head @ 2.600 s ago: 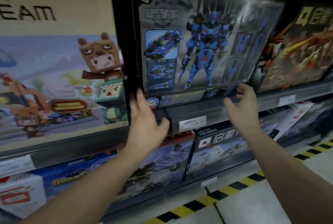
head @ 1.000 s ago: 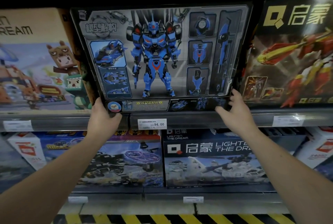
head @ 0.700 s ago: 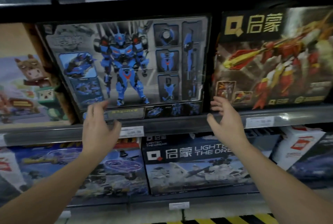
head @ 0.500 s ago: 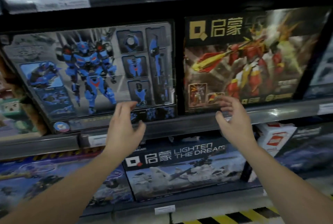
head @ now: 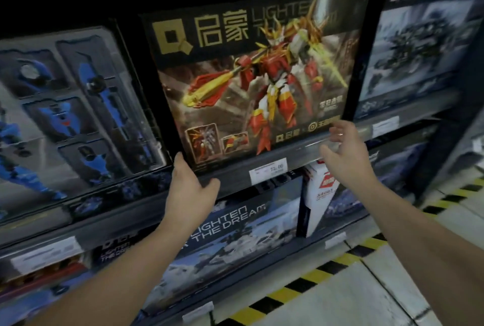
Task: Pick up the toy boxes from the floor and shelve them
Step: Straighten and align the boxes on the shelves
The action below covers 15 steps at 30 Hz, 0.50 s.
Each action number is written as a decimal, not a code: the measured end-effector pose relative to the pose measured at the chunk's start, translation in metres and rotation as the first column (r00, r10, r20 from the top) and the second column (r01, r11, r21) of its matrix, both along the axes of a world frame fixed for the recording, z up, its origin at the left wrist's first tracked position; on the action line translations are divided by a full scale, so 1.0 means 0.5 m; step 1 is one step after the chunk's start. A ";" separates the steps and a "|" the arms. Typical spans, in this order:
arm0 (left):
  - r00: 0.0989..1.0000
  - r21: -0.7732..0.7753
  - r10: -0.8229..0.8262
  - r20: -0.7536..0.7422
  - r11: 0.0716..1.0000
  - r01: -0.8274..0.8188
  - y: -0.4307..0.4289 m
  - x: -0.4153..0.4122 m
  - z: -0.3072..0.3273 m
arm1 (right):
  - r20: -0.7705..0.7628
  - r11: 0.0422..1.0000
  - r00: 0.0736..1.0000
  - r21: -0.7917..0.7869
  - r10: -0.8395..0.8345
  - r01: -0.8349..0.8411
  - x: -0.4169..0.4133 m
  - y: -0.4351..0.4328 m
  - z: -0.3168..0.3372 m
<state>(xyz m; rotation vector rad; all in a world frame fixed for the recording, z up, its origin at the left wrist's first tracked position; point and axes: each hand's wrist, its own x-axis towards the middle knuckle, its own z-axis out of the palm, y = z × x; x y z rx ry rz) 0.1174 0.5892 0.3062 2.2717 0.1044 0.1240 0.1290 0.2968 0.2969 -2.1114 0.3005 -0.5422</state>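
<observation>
Red and gold armour fills the front of the toy box [head: 256, 81], which stands upright on the shelf [head: 303, 148] directly above your fingers. Your left hand [head: 190, 189] is raised to the box's lower left corner. Its fingers [head: 180, 164] lie straight and close together with their tips against that corner, and the thumb juts out to the right along the shelf's front edge. They curl round nothing.

Your right hand [head: 348, 154] hangs just below the box's lower right corner, its fingers [head: 337, 130] loosely bent and a little spread, holding nothing. You cannot tell from this view whether their tips touch the box.

Between your two hands, a white price label [head: 267, 169] sits on the shelf's front edge. Just left of your left fingers, the blue robot box [head: 78, 116] stands on the same shelf, close beside the red one. Right of your right fingers stands a grey-blue box [head: 419, 50].

Below both hands, on the lower shelf, a dark box [head: 235, 234] printed LIGHTEN THE DREAM sits under your left wrist. A white box [head: 322, 194] with a red logo stands under your right wrist. Beneath your right forearm, the pale floor [head: 392, 286] carries yellow-and-black striped tape [head: 301, 289].
</observation>
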 end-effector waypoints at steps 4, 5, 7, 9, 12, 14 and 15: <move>1.000 -0.082 0.009 -0.009 0.997 -0.009 0.003 0.032 -0.015 | -0.062 0.996 0.995 0.010 -0.083 0.084 0.051 -0.026 0.014; 1.000 -0.092 0.002 -0.005 0.996 -0.003 0.003 0.037 -0.022 | -0.066 0.995 0.993 0.021 -0.098 0.099 0.067 -0.033 0.018; 1.000 -0.080 -0.021 -0.006 0.997 0.020 0.004 0.038 -0.032 | -0.053 0.991 0.991 0.048 -0.124 0.126 0.097 -0.047 0.025; 1.000 -0.094 -0.018 -0.014 0.995 0.016 -0.002 0.035 -0.030 | -0.038 0.987 0.989 0.069 -0.140 0.142 0.131 -0.058 0.030; 0.999 -0.129 0.037 -0.021 0.991 -0.040 -0.024 0.026 -0.028 | -0.009 0.981 0.983 0.062 -0.181 0.182 0.167 -0.079 0.022; 0.996 -0.127 0.093 -0.009 0.988 -0.093 -0.047 0.024 -0.024 | 0.034 0.981 0.982 0.049 -0.188 0.186 0.182 -0.100 0.009; 0.992 -0.123 0.123 0.014 0.985 -0.120 -0.058 0.023 -0.026 | 0.051 0.984 0.983 0.036 -0.176 0.174 0.187 -0.111 0.004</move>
